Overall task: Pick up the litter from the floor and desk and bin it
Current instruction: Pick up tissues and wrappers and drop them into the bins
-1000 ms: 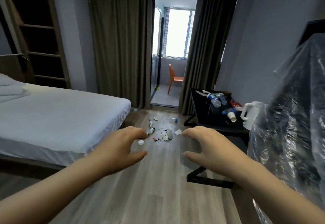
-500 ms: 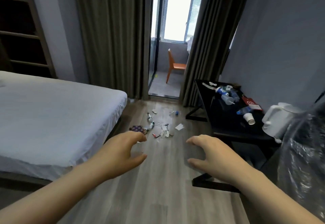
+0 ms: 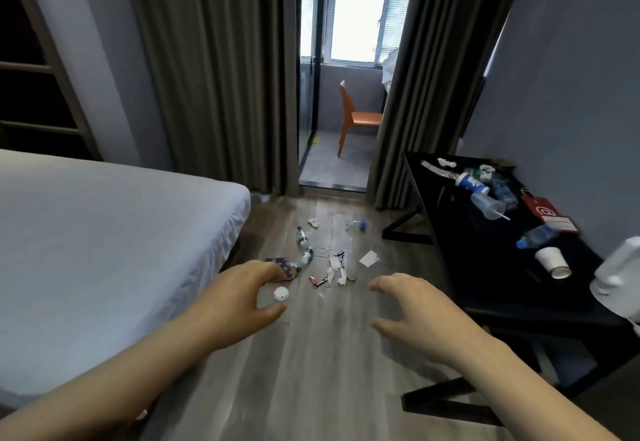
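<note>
Presently, entered from the grip outward:

1. Left hand (image 3: 242, 298): we hold nothing in it. Fingers loosely curled, thumb apart from them, palm down over the floor.
2. Right hand (image 3: 415, 316): the same, empty and loosely spread, thumb apart.
3. White round lid (image 3: 281, 293): on the floor, showing in the gap between our left thumb and fingers. We judge the hand to be above it, not touching.
4. Patterned wrapper (image 3: 282, 269): just beyond the left fingertips, partly hidden by them.
5. Two small bottles (image 3: 306, 256): past the wrapper, lying roughly end to end, long axes running away from us.
6. Torn paper scraps (image 3: 337, 269): ahead, between the two hands.
7. White paper square (image 3: 369, 258): beyond the scraps, nearer the right hand.
8. Clear bottle (image 3: 356, 225): farthest floor item, on its side.
9. Black desk (image 3: 450, 232): to our right, carrying a paper cup (image 3: 553, 262) and a water bottle (image 3: 536, 235), both tipped over.

No bin shows. We judge the left hand nearest to the first pick, the lid, lying forward and below it.
</note>
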The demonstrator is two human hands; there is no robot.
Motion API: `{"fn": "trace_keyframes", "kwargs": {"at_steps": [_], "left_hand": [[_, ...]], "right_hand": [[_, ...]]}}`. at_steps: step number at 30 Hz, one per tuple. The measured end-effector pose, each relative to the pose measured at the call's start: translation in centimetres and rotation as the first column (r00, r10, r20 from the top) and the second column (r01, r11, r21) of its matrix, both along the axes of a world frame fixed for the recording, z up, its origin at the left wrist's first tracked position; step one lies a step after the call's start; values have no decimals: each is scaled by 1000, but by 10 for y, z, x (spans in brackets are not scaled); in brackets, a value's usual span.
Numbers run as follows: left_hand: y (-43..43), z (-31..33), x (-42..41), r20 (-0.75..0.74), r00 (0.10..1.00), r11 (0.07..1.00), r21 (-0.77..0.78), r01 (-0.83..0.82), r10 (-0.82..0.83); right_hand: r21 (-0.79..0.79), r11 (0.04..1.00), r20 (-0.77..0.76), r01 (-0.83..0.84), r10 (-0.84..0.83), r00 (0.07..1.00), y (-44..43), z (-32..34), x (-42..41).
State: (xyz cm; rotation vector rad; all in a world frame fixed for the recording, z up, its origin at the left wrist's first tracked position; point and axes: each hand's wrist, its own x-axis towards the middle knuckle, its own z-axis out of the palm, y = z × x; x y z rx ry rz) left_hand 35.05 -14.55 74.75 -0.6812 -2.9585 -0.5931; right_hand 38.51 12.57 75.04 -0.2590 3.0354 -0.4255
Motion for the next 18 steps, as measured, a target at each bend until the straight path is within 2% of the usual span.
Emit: {"fn": "trace_keyframes", "kwargs": {"at_steps": [8,18], "left_hand": [[0,-26,-133,84,996,1000,-8,-11,12],[-2,-66,-333,192,979,998,9,66,-67]], "right_hand": [[-9,1000,83,-4,5,997,8,-20,-134],[-20,994,200,108,-102,974,-4,-52,-307]]}}
